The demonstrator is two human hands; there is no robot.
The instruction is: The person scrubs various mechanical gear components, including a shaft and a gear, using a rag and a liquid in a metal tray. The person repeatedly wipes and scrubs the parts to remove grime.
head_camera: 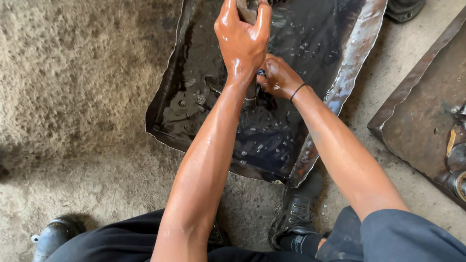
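1. A person crouches on a rough concrete floor (87,97) over a shallow sheet-metal tray (357,46) filled with black, oily liquid, both forearms glistening wet.

2. The left hand (242,39) reaches far up over the tray, its fingers curled around a grey metal part (246,12) held just above the liquid; only a small piece of that part shows between thumb and fingers, so its shape cannot be told.

3. The right hand (276,77), a thin black band (297,92) on its wrist, sits closed just behind the left wrist, fingertips pinched on something small and dark that is too hidden to name.

4. Judged from the stance, the washing goes best with the metal part kept low over the tray so drips fall back into the bath, and with a firm wrap of the fingers, since everything here looks slick.

5. The part appears dull grey and coated in the same dark film as the hands; small bubbles and specks dot the liquid's surface around it.

6. The tray's edges are bent and crumpled, shining silver along the right rim.

7. A second, rust-brown metal tray (417,111) lies well apart at the right, with a round metal piece (458,183) at its lower corner.

8. Black boots (296,216) and dark trousers frame the bottom of the scene.
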